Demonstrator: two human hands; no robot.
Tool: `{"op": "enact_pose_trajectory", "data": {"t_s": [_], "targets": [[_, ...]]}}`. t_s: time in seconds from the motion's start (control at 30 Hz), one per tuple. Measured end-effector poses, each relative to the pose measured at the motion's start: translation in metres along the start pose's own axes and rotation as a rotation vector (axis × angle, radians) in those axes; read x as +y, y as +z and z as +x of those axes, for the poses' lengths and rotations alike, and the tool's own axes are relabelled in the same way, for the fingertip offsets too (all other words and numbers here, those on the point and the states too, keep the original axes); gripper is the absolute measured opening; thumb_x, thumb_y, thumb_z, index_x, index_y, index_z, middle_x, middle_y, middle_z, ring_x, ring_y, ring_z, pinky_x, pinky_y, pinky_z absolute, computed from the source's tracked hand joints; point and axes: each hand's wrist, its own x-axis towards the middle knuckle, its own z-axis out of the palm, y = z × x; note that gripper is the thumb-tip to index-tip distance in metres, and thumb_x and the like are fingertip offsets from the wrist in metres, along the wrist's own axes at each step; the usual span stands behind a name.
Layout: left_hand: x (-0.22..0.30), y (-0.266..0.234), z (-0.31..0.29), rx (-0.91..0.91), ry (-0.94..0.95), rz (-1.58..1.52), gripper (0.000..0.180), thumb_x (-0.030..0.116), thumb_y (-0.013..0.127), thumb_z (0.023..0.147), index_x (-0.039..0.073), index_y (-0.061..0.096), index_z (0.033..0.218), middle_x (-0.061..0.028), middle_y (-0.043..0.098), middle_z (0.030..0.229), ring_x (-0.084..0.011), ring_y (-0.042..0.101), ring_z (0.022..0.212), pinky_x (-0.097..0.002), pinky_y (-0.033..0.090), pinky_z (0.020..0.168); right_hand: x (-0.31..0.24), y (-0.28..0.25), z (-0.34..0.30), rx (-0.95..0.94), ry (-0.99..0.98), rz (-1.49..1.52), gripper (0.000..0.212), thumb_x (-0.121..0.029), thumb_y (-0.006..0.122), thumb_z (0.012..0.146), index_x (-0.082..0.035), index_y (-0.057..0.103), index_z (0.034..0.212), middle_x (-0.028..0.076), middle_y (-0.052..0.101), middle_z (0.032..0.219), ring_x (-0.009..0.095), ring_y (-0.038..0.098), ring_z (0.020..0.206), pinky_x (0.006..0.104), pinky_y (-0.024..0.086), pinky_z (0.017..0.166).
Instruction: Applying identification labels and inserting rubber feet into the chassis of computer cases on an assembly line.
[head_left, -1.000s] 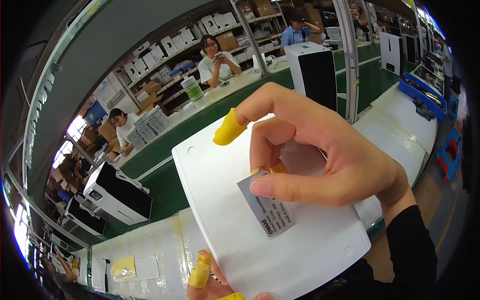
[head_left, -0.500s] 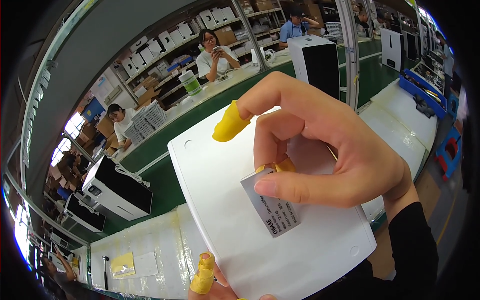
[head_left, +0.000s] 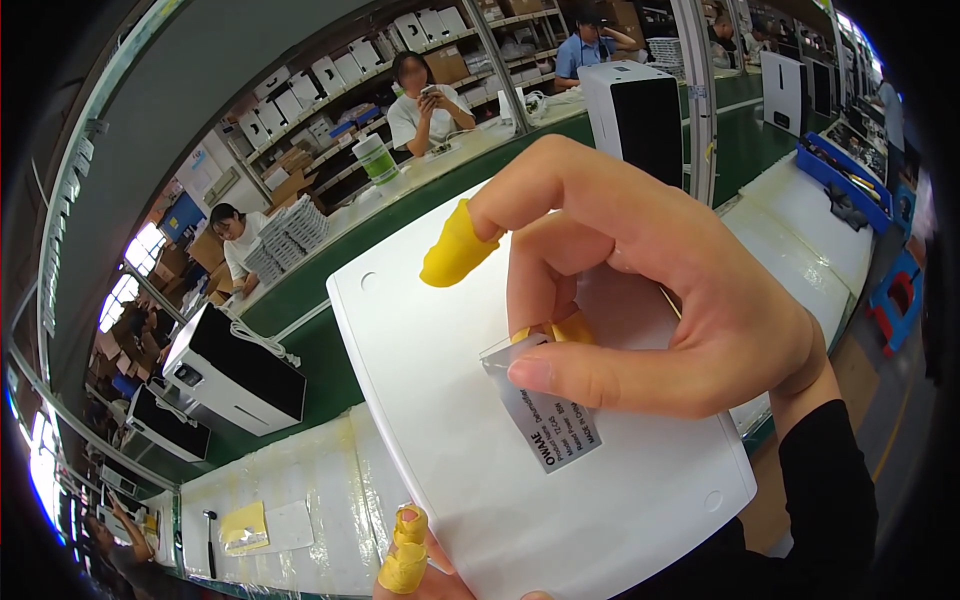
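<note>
A white flat panel [head_left: 450, 400] with rounded corners fills the middle of the view, tilted up toward me. My left hand [head_left: 415, 560] supports it from below; only fingertips in yellow finger cots show at the lower edge. My right hand [head_left: 660, 320] lies on the panel's face, with a yellow cot on the raised index fingertip. Its thumb and a cot-covered finger pinch the upper end of a small grey printed label [head_left: 550, 420], which lies against the panel.
A white bench top [head_left: 300, 500] below carries a yellow pad [head_left: 243, 525] and a small hammer [head_left: 210, 540]. White-and-black box-shaped appliances [head_left: 235, 375] stand on a green conveyor. Other people sit at the far bench by shelving. A blue bin [head_left: 845, 180] is at the right.
The panel and both hands have come closer and slightly up in the view. The label stays pinched under my right thumb in about the same place on the panel.
</note>
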Motion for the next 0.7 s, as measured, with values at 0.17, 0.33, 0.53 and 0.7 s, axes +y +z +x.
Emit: {"op": "enact_pose_trajectory", "data": {"t_s": [0.17, 0.33, 0.53, 0.7], "targets": [[0.003, 0.008, -0.002, 0.077, 0.003, 0.006, 0.053, 0.019, 0.067, 0.083, -0.001, 0.030, 0.115, -0.0204, 0.035, 0.110, -0.0352, 0.038, 0.109, -0.0423, 0.062, 0.072, 0.000, 0.000, 0.000, -0.008, 0.006, -0.008, 0.044, 0.005, 0.062, 0.080, 0.001, 0.044, 0.119, 0.008, 0.057, 0.086, 0.007, 0.051, 0.068, 0.0214, 0.039, 0.061], [0.013, -0.001, -0.007, 0.053, -0.061, -0.063, 0.050, 0.019, 0.067, 0.083, 0.002, 0.031, 0.114, -0.0217, 0.036, 0.110, -0.0357, 0.040, 0.108, -0.0473, 0.060, 0.075, 0.001, -0.001, 0.000, -0.013, -0.018, -0.058, 0.044, 0.006, 0.061, 0.080, 0.000, 0.044, 0.120, 0.008, 0.057, 0.090, 0.008, 0.052, 0.069, 0.0222, 0.040, 0.061], [0.019, 0.000, 0.002, 0.074, -0.222, -0.144, 0.045, 0.020, 0.065, 0.085, 0.004, 0.033, 0.112, -0.0220, 0.034, 0.113, -0.0353, 0.041, 0.110, -0.0531, 0.057, 0.077, -0.001, 0.001, 0.000, -0.044, 0.021, -0.084, 0.036, 0.002, 0.067, 0.079, -0.001, 0.053, 0.112, 0.010, 0.059, 0.099, 0.013, 0.055, 0.072, 0.0249, 0.043, 0.063], [0.009, -0.027, 0.004, -0.286, -0.285, -0.352, 0.041, 0.018, 0.060, 0.089, 0.005, 0.033, 0.116, -0.0219, 0.032, 0.116, -0.0354, 0.042, 0.115, -0.0470, 0.059, 0.079, -0.001, -0.005, 0.005, -0.054, -0.396, -0.726, 0.032, -0.014, 0.071, 0.077, -0.006, 0.060, 0.106, 0.010, 0.060, 0.105, 0.030, 0.057, 0.091, 0.0354, 0.046, 0.079]]}}
